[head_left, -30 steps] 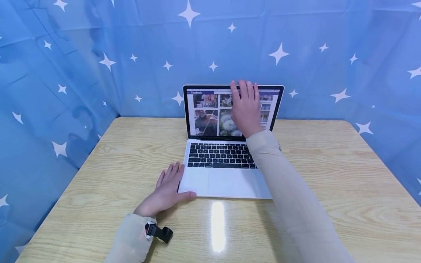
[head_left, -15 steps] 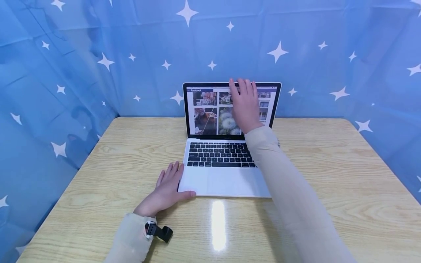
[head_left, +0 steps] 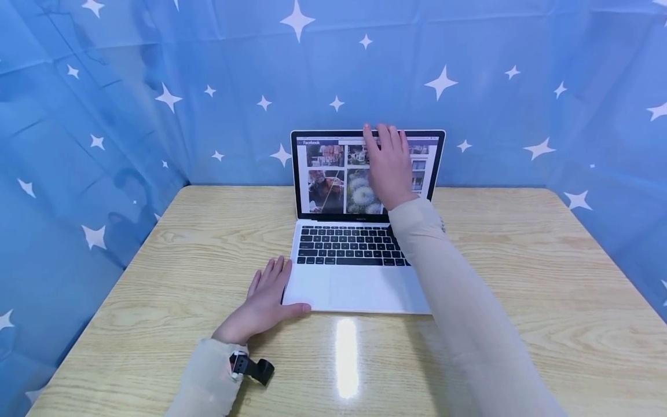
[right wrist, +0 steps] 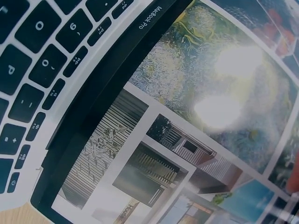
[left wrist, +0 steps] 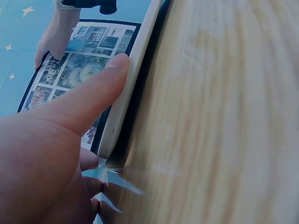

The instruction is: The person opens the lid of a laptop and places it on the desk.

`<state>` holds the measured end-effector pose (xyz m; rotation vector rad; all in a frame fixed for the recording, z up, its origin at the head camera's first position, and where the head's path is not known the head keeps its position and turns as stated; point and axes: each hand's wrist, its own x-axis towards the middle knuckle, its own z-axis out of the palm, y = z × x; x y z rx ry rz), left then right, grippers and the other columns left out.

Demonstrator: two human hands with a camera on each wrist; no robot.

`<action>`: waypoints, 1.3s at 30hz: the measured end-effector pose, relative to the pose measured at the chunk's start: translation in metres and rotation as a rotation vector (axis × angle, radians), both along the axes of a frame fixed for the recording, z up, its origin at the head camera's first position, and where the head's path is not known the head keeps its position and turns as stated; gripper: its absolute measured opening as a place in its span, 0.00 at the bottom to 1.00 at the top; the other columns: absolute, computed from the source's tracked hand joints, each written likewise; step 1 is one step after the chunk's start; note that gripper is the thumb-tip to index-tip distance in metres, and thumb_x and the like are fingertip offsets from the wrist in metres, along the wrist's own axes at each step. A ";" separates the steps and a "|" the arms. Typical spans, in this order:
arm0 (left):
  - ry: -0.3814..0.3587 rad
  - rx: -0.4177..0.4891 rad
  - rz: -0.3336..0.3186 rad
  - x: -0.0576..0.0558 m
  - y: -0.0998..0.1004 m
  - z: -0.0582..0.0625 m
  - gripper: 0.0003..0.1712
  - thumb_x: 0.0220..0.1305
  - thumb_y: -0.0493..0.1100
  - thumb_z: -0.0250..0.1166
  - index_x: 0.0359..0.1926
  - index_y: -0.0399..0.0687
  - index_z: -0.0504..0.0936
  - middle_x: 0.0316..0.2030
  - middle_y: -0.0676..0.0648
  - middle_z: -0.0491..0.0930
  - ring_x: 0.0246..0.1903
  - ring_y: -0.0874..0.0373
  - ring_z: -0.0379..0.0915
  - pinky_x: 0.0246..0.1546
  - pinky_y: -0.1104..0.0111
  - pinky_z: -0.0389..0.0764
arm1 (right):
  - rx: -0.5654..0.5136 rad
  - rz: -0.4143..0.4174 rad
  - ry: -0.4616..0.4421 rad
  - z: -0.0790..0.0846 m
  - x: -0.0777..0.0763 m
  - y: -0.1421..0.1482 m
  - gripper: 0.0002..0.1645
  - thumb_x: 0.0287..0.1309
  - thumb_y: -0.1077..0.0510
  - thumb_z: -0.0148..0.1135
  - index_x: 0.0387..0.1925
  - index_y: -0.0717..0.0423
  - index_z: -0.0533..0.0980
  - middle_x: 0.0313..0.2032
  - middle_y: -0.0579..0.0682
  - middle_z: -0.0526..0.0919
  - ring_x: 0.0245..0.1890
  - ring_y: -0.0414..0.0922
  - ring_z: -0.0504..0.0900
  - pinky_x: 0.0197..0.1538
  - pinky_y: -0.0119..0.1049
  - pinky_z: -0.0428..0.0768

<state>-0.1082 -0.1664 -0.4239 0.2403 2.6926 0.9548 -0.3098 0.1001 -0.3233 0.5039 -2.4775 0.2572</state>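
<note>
On the table stands an unfolded silver laptop (head_left: pixel 346 249) with a black keyboard and a lit screen of pictures. My left hand (head_left: pixel 263 304) rests at its front left corner, fingers stretched along the side and the thumb (left wrist: pixel 110 77) on the front edge. At the top edge of the lid, my right hand (head_left: pixel 392 171) grips the rim, the thumb on the screen side and the fingers reaching over. My right forearm hides the keyboard's right part. The right wrist view is filled by keys and the screen (right wrist: pixel 154 135), with a fingertip (right wrist: pixel 293 179) at the right border.
A wood-grain table (head_left: pixel 521 260) carries the laptop. A blue curtain (head_left: pixel 234 58) with white stars hangs behind and at both sides. Light glares on the table in front of the laptop. A black strap device (head_left: pixel 252 368) sits on my left wrist.
The laptop lid has tilted slightly back, with my right hand moving along at its top edge. Over the last half second little differs. My left hand has stayed at the corner.
</note>
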 end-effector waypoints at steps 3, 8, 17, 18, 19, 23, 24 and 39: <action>0.005 0.000 0.002 0.000 0.000 0.000 0.67 0.70 0.61 0.77 0.87 0.29 0.47 0.87 0.27 0.39 0.87 0.31 0.26 0.83 0.37 0.28 | 0.002 0.002 -0.003 0.000 -0.001 0.000 0.46 0.71 0.77 0.57 0.86 0.59 0.60 0.78 0.66 0.66 0.82 0.63 0.61 0.88 0.55 0.46; 0.004 0.002 0.000 0.000 0.000 0.001 0.67 0.70 0.61 0.77 0.87 0.29 0.47 0.87 0.28 0.39 0.87 0.31 0.26 0.84 0.37 0.28 | 0.002 0.004 -0.014 0.000 -0.002 0.001 0.46 0.70 0.78 0.56 0.86 0.59 0.60 0.78 0.66 0.66 0.82 0.62 0.60 0.87 0.57 0.48; 0.000 0.002 -0.001 0.000 0.000 -0.001 0.67 0.70 0.61 0.76 0.87 0.30 0.46 0.87 0.28 0.39 0.87 0.32 0.26 0.84 0.37 0.28 | 0.006 0.020 -0.015 0.001 -0.003 0.002 0.46 0.70 0.78 0.56 0.86 0.61 0.60 0.77 0.67 0.67 0.81 0.64 0.61 0.87 0.58 0.49; 0.001 0.003 -0.001 0.000 0.000 -0.001 0.67 0.70 0.61 0.76 0.87 0.30 0.46 0.87 0.28 0.39 0.87 0.32 0.26 0.84 0.37 0.28 | 0.008 0.022 -0.012 0.002 -0.003 0.002 0.45 0.70 0.78 0.55 0.86 0.61 0.61 0.76 0.67 0.67 0.80 0.64 0.62 0.87 0.59 0.50; 0.001 0.006 -0.001 0.000 0.000 -0.001 0.67 0.70 0.61 0.76 0.87 0.30 0.46 0.87 0.28 0.39 0.87 0.32 0.26 0.83 0.38 0.28 | 0.011 0.022 -0.013 0.003 -0.003 0.003 0.45 0.71 0.78 0.55 0.86 0.61 0.61 0.76 0.67 0.68 0.80 0.64 0.62 0.86 0.59 0.51; 0.006 0.005 0.001 0.000 0.000 -0.002 0.67 0.70 0.61 0.76 0.87 0.30 0.46 0.87 0.28 0.39 0.87 0.32 0.26 0.83 0.38 0.28 | 0.028 0.020 -0.044 0.008 -0.002 0.001 0.43 0.73 0.76 0.54 0.86 0.61 0.60 0.76 0.68 0.67 0.80 0.64 0.62 0.86 0.59 0.52; 0.004 0.003 0.002 0.000 0.000 -0.002 0.67 0.70 0.61 0.76 0.87 0.30 0.46 0.87 0.28 0.39 0.87 0.32 0.26 0.84 0.38 0.28 | 0.032 0.017 -0.058 0.009 -0.003 0.001 0.43 0.73 0.75 0.54 0.86 0.61 0.60 0.77 0.67 0.67 0.80 0.64 0.62 0.86 0.59 0.52; 0.056 0.031 -0.013 0.001 -0.002 -0.008 0.68 0.69 0.65 0.76 0.86 0.27 0.49 0.86 0.26 0.40 0.87 0.30 0.27 0.83 0.38 0.26 | 0.104 -0.029 -0.234 0.023 -0.008 -0.002 0.49 0.73 0.72 0.60 0.88 0.60 0.53 0.81 0.67 0.60 0.83 0.64 0.56 0.87 0.57 0.46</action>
